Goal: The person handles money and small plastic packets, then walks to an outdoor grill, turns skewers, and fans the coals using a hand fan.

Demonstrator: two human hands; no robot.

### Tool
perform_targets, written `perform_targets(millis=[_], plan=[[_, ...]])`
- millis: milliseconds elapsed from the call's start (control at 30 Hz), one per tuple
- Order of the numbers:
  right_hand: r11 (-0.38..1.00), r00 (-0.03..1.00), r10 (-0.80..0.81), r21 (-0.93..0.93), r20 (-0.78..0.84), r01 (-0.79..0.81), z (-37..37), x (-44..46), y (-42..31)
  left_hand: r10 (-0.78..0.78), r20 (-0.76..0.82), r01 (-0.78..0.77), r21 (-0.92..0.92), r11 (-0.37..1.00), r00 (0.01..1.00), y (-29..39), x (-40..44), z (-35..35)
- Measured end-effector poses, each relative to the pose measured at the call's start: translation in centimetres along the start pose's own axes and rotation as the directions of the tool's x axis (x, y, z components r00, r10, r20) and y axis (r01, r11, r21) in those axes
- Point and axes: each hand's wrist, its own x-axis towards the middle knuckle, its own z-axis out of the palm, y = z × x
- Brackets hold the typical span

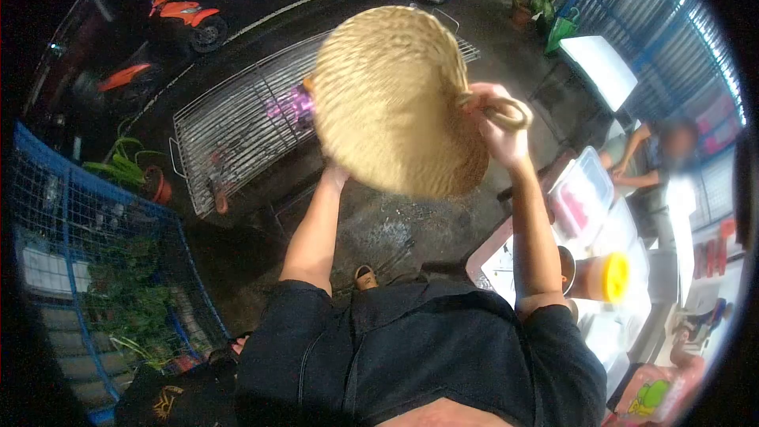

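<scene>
Beyond the woven basket [387,95], the long grill [237,103] runs slantwise, nearer my L hand [337,173] (grip hidden, can't tell), w/ my R hand [498,141] pinching the basket's edge by its loop handle [522,115].

Dark wet-looking pavement [395,229], pale painted line [292,16] across it. Blue wire-mesh fence [71,229] on the left; corrugated metal wall with blue frame [656,24] at upper right. White light glares off the cluttered tabletop [494,261] at right.
</scene>
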Motion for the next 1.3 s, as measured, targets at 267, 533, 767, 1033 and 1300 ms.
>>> perform_targets(millis=[267,533,767,1033,1300], plan=[[0.983,0.982,0.015,0.176,0.187,-0.049,0.2,1.6,-3.6,-0.037,0.105,0.049,-0.112,0.992,0.994,0.0,-0.6,-1.2],[0.985,0.958,-0.171,0.033,0.228,0.168,0.2,1.3,-4.1,-0.367,0.152,0.308,0.311,0.899,0.918,-2.4,-7.6,-6.8],[0.884,0.984,-0.176,-0.436,0.024,0.169,0.5,1.5,0.1,-0.719,-0.392,-0.270,0.739,-0.617,0.574,-10.4,-17.8,-16.4],[0.963,0.996,0.038,-0.263,-0.082,-0.058,-0.3,1.1,1.6,-0.748,-0.194,-0.340,0.800,-0.495,0.634,-15.1,-17.9,-16.8],[0.969,0.971,-0.199,-0.124,0.129,0.215,-0.4,-1.6,-0.8,-0.730,-0.011,-0.312,0.900,-0.304,0.683,-19.8,-20.5,-14.8]])
